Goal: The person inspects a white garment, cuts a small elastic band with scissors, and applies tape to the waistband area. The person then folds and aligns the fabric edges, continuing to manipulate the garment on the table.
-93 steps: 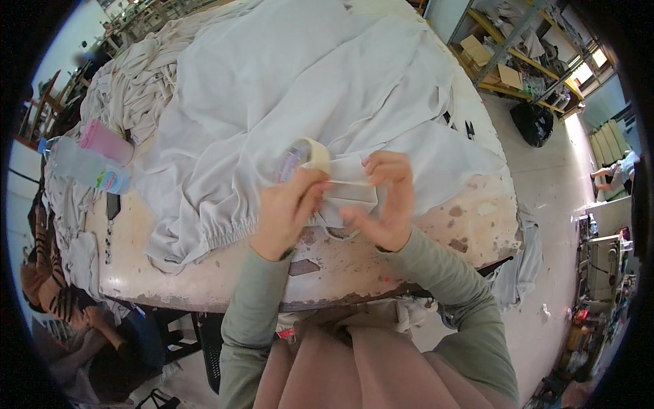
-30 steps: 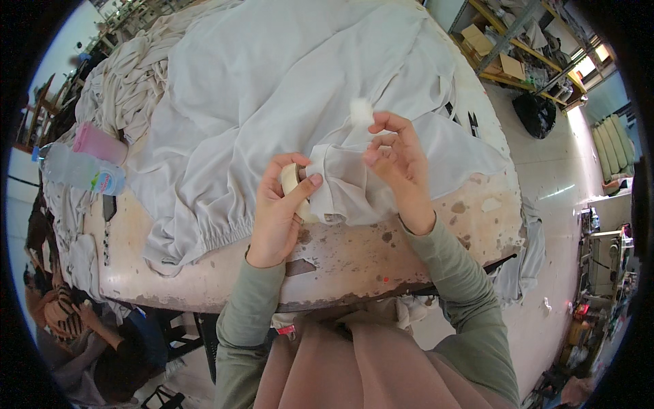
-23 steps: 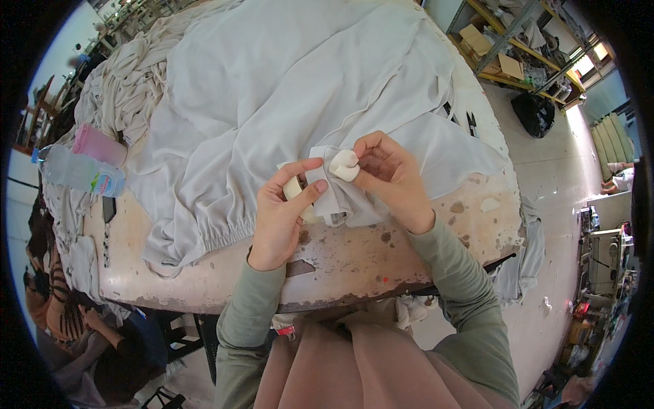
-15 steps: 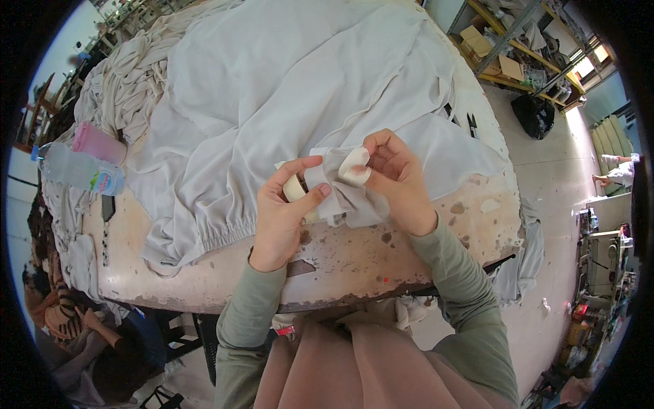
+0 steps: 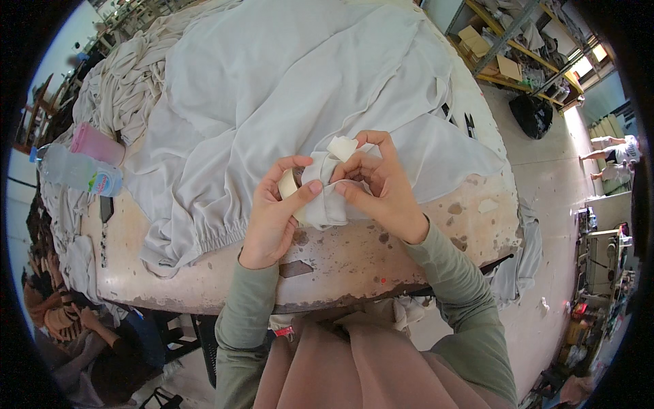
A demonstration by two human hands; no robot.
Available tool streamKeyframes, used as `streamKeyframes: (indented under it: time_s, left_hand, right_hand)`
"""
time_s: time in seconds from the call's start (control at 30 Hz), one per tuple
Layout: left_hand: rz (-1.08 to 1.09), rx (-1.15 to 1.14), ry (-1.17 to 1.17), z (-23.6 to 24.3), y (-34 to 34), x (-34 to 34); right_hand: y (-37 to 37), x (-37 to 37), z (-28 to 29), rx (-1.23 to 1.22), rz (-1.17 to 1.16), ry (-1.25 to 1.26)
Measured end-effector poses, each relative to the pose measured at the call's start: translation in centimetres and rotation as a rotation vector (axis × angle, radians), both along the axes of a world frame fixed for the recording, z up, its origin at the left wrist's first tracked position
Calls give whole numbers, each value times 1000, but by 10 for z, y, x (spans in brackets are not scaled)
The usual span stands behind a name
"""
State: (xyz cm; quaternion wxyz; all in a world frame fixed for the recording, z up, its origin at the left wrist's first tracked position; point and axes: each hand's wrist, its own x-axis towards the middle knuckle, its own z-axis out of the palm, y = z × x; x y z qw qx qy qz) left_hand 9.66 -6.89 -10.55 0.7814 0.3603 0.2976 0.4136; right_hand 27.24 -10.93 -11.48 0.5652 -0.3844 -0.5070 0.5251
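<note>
My left hand grips a cream masking-tape roll together with a folded grey fabric band, thumb pressed over both. My right hand is just right of it, fingers curled on that band with the thumb tip against it. A crumpled off-white piece of tape pokes up between its raised fingers. The band belongs to, or lies against, a wide pale grey cloth spread over the worn wooden table; I cannot tell which.
Left lie heaped cloth, a pink cup and a water bottle. Scissors rest at the right. Beyond are metal shelves and a black bag. Other people are at lower left and far right.
The crumpled tape piece has risen above the band, and my right fingers have curled down onto the fabric. Earlier the roll stood more upright over the cloth. A person has appeared at far right.
</note>
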Motion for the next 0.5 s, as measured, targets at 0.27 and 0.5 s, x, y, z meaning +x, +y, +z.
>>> streamKeyframes:
  time_s: [0.27, 0.5]
  left_hand:
    - [-15, 33, 21, -1, -1, -1]
    - [22, 139, 132, -2, -4, 2]
  right_hand:
    - [-1, 1, 4, -16, -11, -41]
    - [-2, 0, 6, -65, -18, -96]
